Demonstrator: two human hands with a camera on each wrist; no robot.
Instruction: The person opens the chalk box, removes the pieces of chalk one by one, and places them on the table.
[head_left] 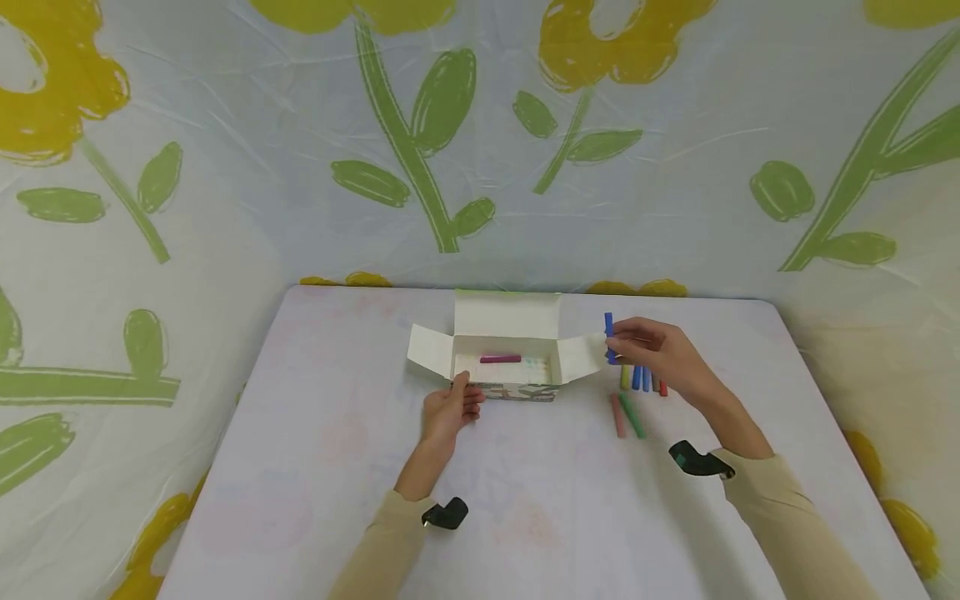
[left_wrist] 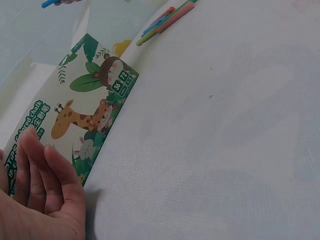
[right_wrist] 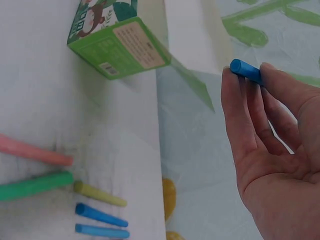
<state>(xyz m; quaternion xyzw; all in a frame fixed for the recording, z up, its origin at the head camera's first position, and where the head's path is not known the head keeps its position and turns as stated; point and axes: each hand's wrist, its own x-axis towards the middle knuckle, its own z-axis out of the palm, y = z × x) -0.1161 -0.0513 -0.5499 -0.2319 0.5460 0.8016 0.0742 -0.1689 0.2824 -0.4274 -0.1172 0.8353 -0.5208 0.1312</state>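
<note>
An open chalk box [head_left: 517, 392] stands on the table, its lid raised and side flaps spread. Across the contents lies a purple chalk stick [head_left: 500, 359], above a row of pale chalk ends [head_left: 536, 371]. My left hand [head_left: 446, 410] holds the box's front left corner, fingers along the printed front [left_wrist: 75, 120] and thumb at the edge. Beyond the right flap, my right hand [head_left: 663, 354] pinches a blue chalk stick [right_wrist: 246, 71] between thumb and fingertips, raised off the table. In the head view this stick [head_left: 609, 325] points upright.
Right of the box lie a pink chalk stick [head_left: 617, 415] and a green chalk stick [head_left: 632, 415]. Behind them sit several more sticks, including a yellow-green one [right_wrist: 100, 194] and two blue ones [right_wrist: 101, 215], partly under my right hand. A flower-print cloth [head_left: 300, 125] hangs behind the table.
</note>
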